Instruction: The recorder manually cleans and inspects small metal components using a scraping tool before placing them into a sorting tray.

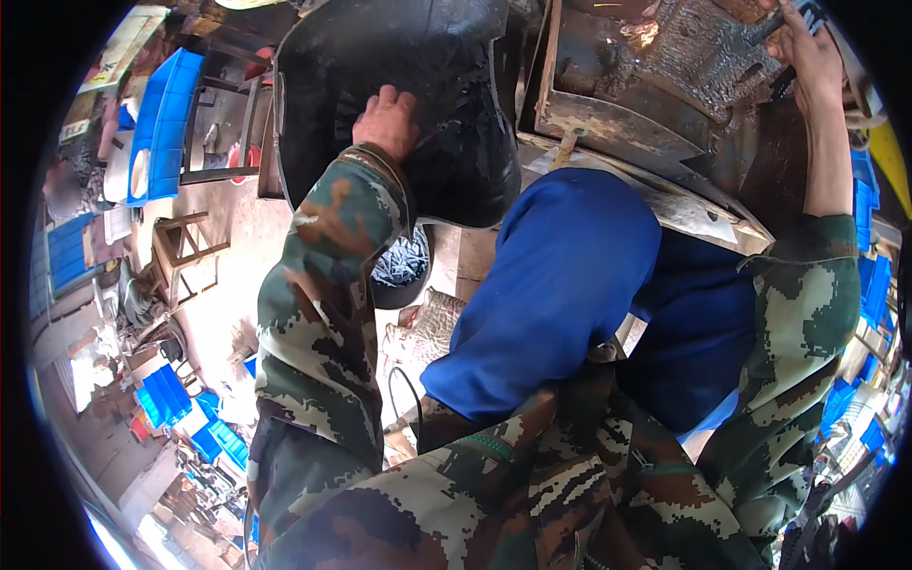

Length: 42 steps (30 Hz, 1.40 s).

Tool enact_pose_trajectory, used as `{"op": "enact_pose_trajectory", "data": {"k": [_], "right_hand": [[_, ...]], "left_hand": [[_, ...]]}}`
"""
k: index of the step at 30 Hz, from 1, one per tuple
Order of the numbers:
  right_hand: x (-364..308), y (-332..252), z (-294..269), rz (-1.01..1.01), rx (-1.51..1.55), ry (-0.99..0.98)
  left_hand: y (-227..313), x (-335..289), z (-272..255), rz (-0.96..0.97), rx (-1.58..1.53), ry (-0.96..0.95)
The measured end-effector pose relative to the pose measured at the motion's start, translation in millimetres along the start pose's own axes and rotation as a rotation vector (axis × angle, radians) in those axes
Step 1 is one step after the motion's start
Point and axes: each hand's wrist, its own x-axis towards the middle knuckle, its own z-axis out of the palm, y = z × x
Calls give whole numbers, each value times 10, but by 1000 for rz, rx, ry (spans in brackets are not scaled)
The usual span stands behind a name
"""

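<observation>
My left hand [388, 122] reaches into a large black tub [389, 33], its fingers curled over a mass of thin dark strip-like pieces [442, 119]. Whatever those fingers hold is hidden beneath them. At the upper right, my right hand [813, 65] is at the side of an oily, worn metal machine [698, 57]. Its fingers close around a dark part [766, 30] there, too unclear to name. Both forearms wear camouflage sleeves.
Below the tub stands a dark bucket [399, 296] holding grey strip-like pieces. My blue-trousered knee [579, 237] is against the machine's tray edge [617, 119]. A wooden stool [190, 252] and blue bins [166, 123] stand at left; more blue bins [874, 285] line the right.
</observation>
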Motion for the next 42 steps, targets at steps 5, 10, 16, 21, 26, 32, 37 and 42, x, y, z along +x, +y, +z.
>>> {"op": "enact_pose_trajectory", "data": {"k": [5, 10, 16, 21, 26, 32, 37, 42], "right_hand": [[69, 14, -73, 48, -18, -53], [96, 44, -84, 113, 93, 52], [69, 48, -67, 32, 48, -79], [30, -2, -51, 22, 64, -51], [75, 17, -13, 4, 19, -3], [104, 78, -75, 58, 73, -25], [143, 127, -158, 82, 136, -90], [-128, -25, 137, -73, -133, 152]], "left_hand": [[-158, 93, 8, -70, -102, 40], [-358, 85, 29, -61, -190, 8], [-613, -17, -58, -133, -180, 173], [-308, -104, -257, 125, -521, 278], [30, -147, -81, 497, -344, -100], [228, -202, 107, 472, -205, -197], [238, -132, 139, 534, -141, -216], [270, -182, 141, 640, -146, -183]]}}
